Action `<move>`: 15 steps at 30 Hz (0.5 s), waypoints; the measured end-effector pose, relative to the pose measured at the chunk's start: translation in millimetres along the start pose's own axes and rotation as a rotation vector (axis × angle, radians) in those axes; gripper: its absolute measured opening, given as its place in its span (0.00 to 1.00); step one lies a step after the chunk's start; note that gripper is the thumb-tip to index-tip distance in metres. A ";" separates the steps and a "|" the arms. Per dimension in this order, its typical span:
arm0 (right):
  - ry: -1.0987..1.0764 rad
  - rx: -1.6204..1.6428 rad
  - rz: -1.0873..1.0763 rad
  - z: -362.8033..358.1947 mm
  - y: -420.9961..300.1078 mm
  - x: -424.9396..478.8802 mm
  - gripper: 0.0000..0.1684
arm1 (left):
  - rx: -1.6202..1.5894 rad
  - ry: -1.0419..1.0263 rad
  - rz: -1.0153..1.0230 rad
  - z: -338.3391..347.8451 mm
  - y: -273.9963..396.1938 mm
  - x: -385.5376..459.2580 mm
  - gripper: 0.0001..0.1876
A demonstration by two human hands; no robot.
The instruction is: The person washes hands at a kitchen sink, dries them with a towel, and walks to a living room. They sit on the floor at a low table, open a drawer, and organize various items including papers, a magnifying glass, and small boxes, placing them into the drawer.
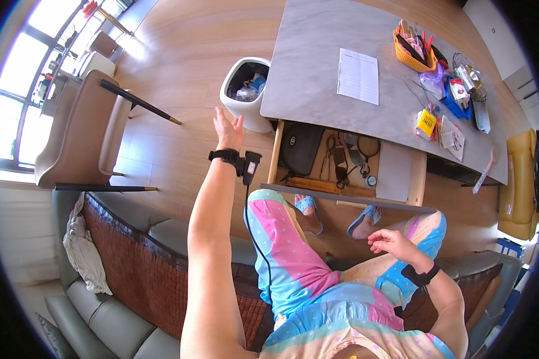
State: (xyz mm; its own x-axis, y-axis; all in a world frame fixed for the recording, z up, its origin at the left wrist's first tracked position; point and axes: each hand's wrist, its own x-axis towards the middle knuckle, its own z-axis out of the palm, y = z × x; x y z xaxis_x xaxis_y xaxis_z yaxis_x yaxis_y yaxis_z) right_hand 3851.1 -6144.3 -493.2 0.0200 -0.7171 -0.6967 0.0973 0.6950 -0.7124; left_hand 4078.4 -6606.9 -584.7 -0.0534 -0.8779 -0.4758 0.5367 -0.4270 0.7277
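Observation:
My left hand [228,130] reaches out just in front of the white trash bin [247,117], fingers spread and holding nothing. Bags and other waste show inside the bin. My right hand [390,244] hovers above my right thigh, its fingers loosely bent, with nothing seen in it. Before my knees a wooden drawer [417,179] stands pulled out from the grey table [310,58]. In it lie a dark zip case [302,150], scissors [330,148], a dark strap [340,161], brown sticks [319,183], a small round tin [370,180] and a pale flat sheet [394,172].
On the tabletop are a printed paper [358,76], an orange basket [413,60] of tools, a blue basket [456,105], a yellow box [426,124] and a brush [486,168]. A chair [78,134] stands at left. I sit on a grey sofa [112,314].

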 end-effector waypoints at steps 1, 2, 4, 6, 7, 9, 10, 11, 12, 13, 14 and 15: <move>-0.001 0.007 0.005 -1.8 1.2 -3.8 0.13 | 0.046 -0.020 -0.025 -2.2 -3.2 -8.8 0.40; -0.006 0.014 -0.016 -6.0 4.2 -3.1 0.13 | 0.153 -0.099 -0.024 -5.6 -4.5 -17.4 0.37; 0.005 -0.078 -0.072 -9.9 -7.7 -2.1 0.13 | 0.366 -0.273 -0.035 -3.6 -5.9 -43.8 0.32; 0.019 -0.182 -0.126 -9.5 -29.4 0.3 0.13 | 0.627 -0.470 -0.029 -2.7 -6.6 -77.1 0.22; 0.031 -0.246 -0.149 -11.9 -38.2 -0.5 0.14 | 0.781 -0.581 -0.010 -4.9 -6.9 -94.7 0.17; 0.052 -0.493 -0.360 -19.8 -46.3 4.3 0.15 | 1.227 -0.649 0.301 -46.9 -34.7 -115.7 0.12; 0.081 -0.475 -0.343 -28.4 -48.2 -1.8 0.15 | 1.528 -0.856 0.597 -26.5 -34.1 -147.5 0.12; 0.079 -0.476 -0.340 -32.2 -55.2 -6.8 0.15 | 1.543 -0.949 0.546 -35.1 -39.1 -162.2 0.13; 0.084 -0.470 -0.291 -37.9 -59.9 -10.4 0.16 | 1.551 -0.989 0.504 -38.4 -43.1 -183.1 0.13; 0.083 -0.463 -0.241 -43.4 -64.0 -13.8 0.16 | 1.631 -1.019 0.436 -42.4 -46.9 -198.2 0.13; 0.082 -0.568 -0.309 -52.2 -66.8 -15.3 0.17 | 1.704 -1.115 0.522 -54.6 -55.3 -201.3 0.14; 0.060 -0.642 -0.324 -59.0 -73.8 -16.2 0.18 | 1.775 -1.196 0.609 -67.2 -62.0 -202.6 0.15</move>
State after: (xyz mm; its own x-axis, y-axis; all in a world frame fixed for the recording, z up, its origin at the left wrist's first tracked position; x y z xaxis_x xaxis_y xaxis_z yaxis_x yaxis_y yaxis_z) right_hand 3785.0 -6180.8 -434.3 0.0331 -0.9013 -0.4320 -0.5152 0.3550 -0.7801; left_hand 4112.5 -6388.0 -566.6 -0.9305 -0.3305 -0.1576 -0.3626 0.7718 0.5224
